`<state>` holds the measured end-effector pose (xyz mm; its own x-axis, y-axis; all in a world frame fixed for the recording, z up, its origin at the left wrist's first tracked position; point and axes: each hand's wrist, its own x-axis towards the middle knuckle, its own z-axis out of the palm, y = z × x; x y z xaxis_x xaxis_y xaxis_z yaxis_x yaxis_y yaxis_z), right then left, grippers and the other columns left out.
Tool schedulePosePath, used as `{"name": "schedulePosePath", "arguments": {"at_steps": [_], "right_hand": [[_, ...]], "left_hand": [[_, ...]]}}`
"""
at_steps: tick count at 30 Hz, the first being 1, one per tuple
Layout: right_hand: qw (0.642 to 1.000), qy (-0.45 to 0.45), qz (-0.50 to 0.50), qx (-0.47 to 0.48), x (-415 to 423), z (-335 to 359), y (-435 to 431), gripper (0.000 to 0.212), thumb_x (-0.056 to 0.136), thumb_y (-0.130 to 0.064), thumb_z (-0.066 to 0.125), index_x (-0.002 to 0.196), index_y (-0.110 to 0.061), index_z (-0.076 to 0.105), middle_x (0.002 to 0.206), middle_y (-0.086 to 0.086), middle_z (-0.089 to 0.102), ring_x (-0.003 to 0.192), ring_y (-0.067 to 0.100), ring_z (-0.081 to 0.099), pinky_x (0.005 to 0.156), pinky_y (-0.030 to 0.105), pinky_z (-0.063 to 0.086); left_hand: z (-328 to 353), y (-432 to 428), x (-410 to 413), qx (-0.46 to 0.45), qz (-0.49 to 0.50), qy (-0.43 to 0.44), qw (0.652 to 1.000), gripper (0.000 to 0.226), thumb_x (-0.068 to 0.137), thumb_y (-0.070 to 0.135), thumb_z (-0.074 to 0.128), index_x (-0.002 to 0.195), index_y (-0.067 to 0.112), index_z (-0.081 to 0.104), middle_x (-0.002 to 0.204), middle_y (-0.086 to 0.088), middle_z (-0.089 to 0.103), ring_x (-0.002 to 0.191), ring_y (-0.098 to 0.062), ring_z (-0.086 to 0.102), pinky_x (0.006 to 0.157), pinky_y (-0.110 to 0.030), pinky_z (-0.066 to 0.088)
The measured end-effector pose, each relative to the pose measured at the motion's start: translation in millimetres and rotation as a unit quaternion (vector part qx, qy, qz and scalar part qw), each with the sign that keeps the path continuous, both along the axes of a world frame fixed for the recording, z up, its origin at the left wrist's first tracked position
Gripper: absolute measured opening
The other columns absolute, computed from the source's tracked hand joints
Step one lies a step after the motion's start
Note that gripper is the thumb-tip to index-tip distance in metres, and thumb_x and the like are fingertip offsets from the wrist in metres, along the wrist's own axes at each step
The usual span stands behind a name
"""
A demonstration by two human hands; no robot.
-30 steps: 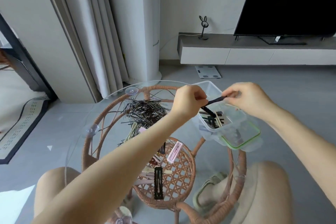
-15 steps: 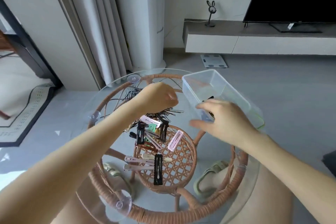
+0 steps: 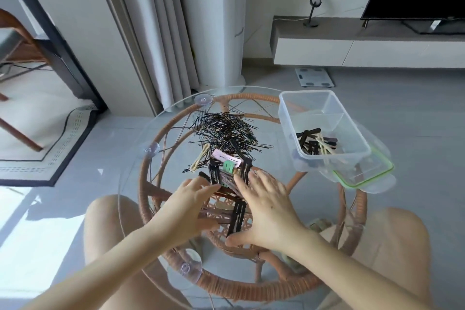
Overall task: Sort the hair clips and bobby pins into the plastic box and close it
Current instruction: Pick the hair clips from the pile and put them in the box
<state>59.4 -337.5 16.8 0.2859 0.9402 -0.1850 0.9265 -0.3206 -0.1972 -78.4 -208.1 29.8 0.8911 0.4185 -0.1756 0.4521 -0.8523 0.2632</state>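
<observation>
A round glass surface (image 3: 141,168) on a rattan frame is seen from above, with both bare hands brought together over its near middle. The left hand (image 3: 191,206) is laid with its fingers extended toward a cluster of hair clips (image 3: 227,173), and the right hand (image 3: 266,206) is set just beside it, fingers spread over the same cluster and thumb lowered by a long black clip (image 3: 236,214). The grip of each hand is spread rather than pressed together; nothing is seen pinched or lifted, though the fingertips appear to be touching the clips. In the cluster, a pink clip (image 3: 225,158), a small green clip (image 3: 229,166) and several black ones are stacked against one another. Beyond the cluster, toward the far edge of the surface, a loose heap of black bobby pins (image 3: 224,131) is spread out, with a pale clip (image 3: 201,161) lying at its near left edge. The clear plastic box (image 3: 352,131) is placed at the right of the surface, well apart from both hands, open at the top, and a few black and cream clips are held in its near end. Its green-rimmed lid (image 3: 364,176) is lying partly under the near right corner of the box. Bare knees are visible under the glass on either side.
</observation>
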Motion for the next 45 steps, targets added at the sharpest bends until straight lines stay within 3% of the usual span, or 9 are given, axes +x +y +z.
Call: {"name": "schedulePosePath", "arguments": {"at_steps": [2, 6, 12, 17, 22, 27, 34, 39, 45], "right_hand": [[0.999, -0.007, 0.026, 0.027, -3, 4, 1, 0.104, 0.061, -0.075, 0.055, 0.144, -0.024, 0.018, 0.147, 0.015, 0.026, 0.137, 0.031, 0.018, 0.111, 0.048, 0.020], [0.994, 0.030, 0.025, 0.106, -8, 4, 0, 0.044, 0.078, -0.043, 0.063, 0.111, -0.015, 0.057, 0.113, 0.007, 0.048, 0.110, 0.025, 0.039, 0.094, 0.040, 0.040], [0.983, 0.125, -0.013, 0.132, -4, 7, -2, 0.030, 0.080, -0.021, 0.068, 0.108, -0.011, 0.065, 0.097, 0.005, 0.048, 0.092, 0.023, 0.050, 0.081, 0.034, 0.045], [0.971, 0.150, -0.059, 0.177, 3, 15, -2, 0.010, 0.076, -0.012, 0.073, 0.085, -0.009, 0.071, 0.086, 0.000, 0.049, 0.076, 0.018, 0.055, 0.067, 0.025, 0.045], [0.949, 0.181, -0.099, 0.239, 15, 32, -7, 0.012, 0.067, -0.012, 0.079, 0.077, -0.015, 0.072, 0.083, -0.001, 0.054, 0.070, 0.015, 0.058, 0.065, 0.029, 0.051], [0.913, 0.202, -0.141, 0.324, 36, 75, -13, 0.016, 0.063, -0.012, 0.082, 0.075, -0.018, 0.073, 0.081, -0.004, 0.058, 0.074, 0.009, 0.060, 0.071, 0.025, 0.053], [0.884, 0.144, -0.188, 0.402, 100, 141, -18, 0.022, 0.060, -0.009, 0.083, 0.073, -0.021, 0.071, 0.082, 0.003, 0.061, 0.073, 0.018, 0.063, 0.072, 0.025, 0.051], [0.885, 0.072, -0.271, 0.373, 164, 142, -29, 0.020, 0.060, -0.009, 0.083, 0.074, -0.017, 0.071, 0.073, -0.004, 0.057, 0.064, 0.002, 0.052, 0.057, 0.001, 0.036], [0.890, 0.108, -0.347, 0.276, 184, 101, -30, 0.021, 0.062, -0.005, 0.081, 0.081, -0.002, 0.073, 0.074, 0.008, 0.068, 0.069, 0.018, 0.058, 0.066, 0.022, 0.040]], "left_hand": [[-1, 3, 7, -0.015, -0.007, -0.014, 1.000, 0.073, 0.075, 0.045, 0.065, 0.139, 0.024, 0.036, 0.121, 0.003, 0.052, 0.110, -0.013, 0.049, 0.100, -0.028, 0.043], [2, 1, 13, -0.016, -0.052, -0.027, 0.998, 0.047, 0.082, 0.035, 0.063, 0.123, 0.017, 0.050, 0.107, -0.001, 0.063, 0.100, -0.017, 0.057, 0.091, -0.030, 0.047], [6, 0, 11, -0.016, -0.048, -0.036, 0.998, 0.035, 0.084, 0.034, 0.061, 0.114, 0.017, 0.057, 0.105, 0.001, 0.064, 0.098, -0.015, 0.057, 0.085, -0.024, 0.047], [14, 0, 11, -0.010, -0.049, -0.094, 0.994, 0.021, 0.085, 0.028, 0.061, 0.098, 0.014, 0.069, 0.091, -0.001, 0.066, 0.090, -0.018, 0.057, 0.078, -0.025, 0.046], [35, 2, 17, -0.031, -0.033, -0.128, 0.991, 0.019, 0.083, 0.030, 0.064, 0.093, 0.016, 0.071, 0.076, 0.008, 0.056, 0.070, -0.004, 0.048, 0.064, -0.010, 0.037], [70, -5, 33, -0.060, 0.012, -0.173, 0.983, 0.021, 0.079, 0.029, 0.067, 0.093, 0.015, 0.073, 0.081, 0.001, 0.066, 0.071, -0.012, 0.058, 0.069, -0.029, 0.052], [125, -11, 106, -0.044, 0.011, -0.274, 0.961, 0.016, 0.081, 0.027, 0.066, 0.086, 0.014, 0.074, 0.073, -0.005, 0.070, 0.067, -0.021, 0.060, 0.064, -0.032, 0.048], [115, -26, 197, -0.072, 0.030, -0.324, 0.943, 0.018, 0.083, 0.021, 0.063, 0.078, 0.006, 0.071, 0.060, -0.006, 0.060, 0.055, -0.024, 0.050, 0.049, -0.026, 0.036], [68, -38, 253, -0.152, 0.102, -0.231, 0.956, 0.029, 0.083, 0.017, 0.063, 0.056, 0.007, 0.058, 0.055, -0.005, 0.051, 0.044, -0.013, 0.037, 0.041, -0.023, 0.026]]}}
